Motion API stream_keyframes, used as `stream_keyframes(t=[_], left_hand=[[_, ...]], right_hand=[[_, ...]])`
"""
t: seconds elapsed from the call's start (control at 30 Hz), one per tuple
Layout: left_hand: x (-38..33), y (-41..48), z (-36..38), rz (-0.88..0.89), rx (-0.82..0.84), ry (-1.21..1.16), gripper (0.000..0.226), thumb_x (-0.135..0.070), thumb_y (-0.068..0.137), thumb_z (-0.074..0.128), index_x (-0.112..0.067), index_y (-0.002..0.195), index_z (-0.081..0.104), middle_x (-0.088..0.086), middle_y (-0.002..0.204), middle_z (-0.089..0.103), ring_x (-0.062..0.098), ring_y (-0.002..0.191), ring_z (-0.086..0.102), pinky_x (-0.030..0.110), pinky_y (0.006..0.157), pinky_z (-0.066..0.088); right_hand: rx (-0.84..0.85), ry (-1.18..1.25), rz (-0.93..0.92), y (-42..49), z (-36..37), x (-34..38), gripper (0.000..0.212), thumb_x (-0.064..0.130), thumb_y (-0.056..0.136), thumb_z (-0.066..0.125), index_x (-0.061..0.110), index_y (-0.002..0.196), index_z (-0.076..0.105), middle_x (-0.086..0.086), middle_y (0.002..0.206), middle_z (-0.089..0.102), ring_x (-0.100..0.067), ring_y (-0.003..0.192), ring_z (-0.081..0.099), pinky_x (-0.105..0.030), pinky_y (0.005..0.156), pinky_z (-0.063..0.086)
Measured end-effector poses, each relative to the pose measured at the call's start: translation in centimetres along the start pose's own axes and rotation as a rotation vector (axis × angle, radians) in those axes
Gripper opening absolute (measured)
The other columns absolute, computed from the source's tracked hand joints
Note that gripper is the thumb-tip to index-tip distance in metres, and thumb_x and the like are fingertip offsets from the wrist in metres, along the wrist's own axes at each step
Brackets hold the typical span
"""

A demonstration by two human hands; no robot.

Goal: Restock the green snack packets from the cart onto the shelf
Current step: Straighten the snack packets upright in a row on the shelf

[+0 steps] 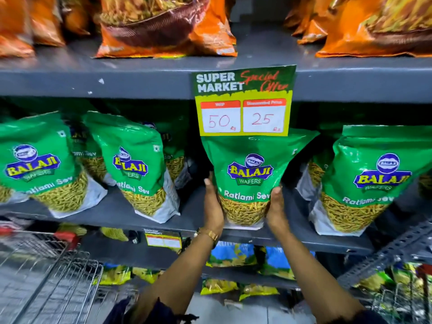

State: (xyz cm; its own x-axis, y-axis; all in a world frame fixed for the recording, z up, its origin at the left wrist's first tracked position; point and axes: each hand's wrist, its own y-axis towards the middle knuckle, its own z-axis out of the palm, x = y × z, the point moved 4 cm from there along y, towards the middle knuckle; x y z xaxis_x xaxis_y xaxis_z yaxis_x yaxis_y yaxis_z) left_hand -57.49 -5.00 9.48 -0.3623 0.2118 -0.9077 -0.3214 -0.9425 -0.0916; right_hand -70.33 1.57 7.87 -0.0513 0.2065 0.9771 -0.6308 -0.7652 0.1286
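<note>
From my head camera: my left hand [213, 204] and right hand [277, 208] press the sides of a glossy green plastic Ratlami Sev packet [251, 174], standing at the front lip of the grey metal shelf [145, 206], under the hanging green-and-yellow paper price card [243, 101]. My fingers are clamped on it. The risk, I judge: released this near the edge, the slick pouch may topple forward; pushed back carelessly, its top may snag the card. The wire cart [53, 272] sits lower left.

Orange snack bags [163, 26] on upper tier; price sign [243, 101] reads 50, 25.
</note>
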Motion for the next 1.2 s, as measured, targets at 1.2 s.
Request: stream_keyframes(t=[1.2], left_hand=[[-12.4, -3.4, -15.2, 0.884, -0.251, 0.598, 0.068, -0.057, 0.096, 0.032, -0.020, 0.151, 0.017, 0.005, 0.159, 0.017, 0.022, 0.151, 0.015, 0.035, 0.121, 0.017]], right_hand=[[0.213, -0.386, -0.467, -10.2, 16.6, 3.3, 0.090, 0.069, 0.089, 0.041, 0.017, 0.155, 0.009, 0.004, 0.165, 0.006, -0.016, 0.154, 0.006, -0.021, 0.122, 0.007]])
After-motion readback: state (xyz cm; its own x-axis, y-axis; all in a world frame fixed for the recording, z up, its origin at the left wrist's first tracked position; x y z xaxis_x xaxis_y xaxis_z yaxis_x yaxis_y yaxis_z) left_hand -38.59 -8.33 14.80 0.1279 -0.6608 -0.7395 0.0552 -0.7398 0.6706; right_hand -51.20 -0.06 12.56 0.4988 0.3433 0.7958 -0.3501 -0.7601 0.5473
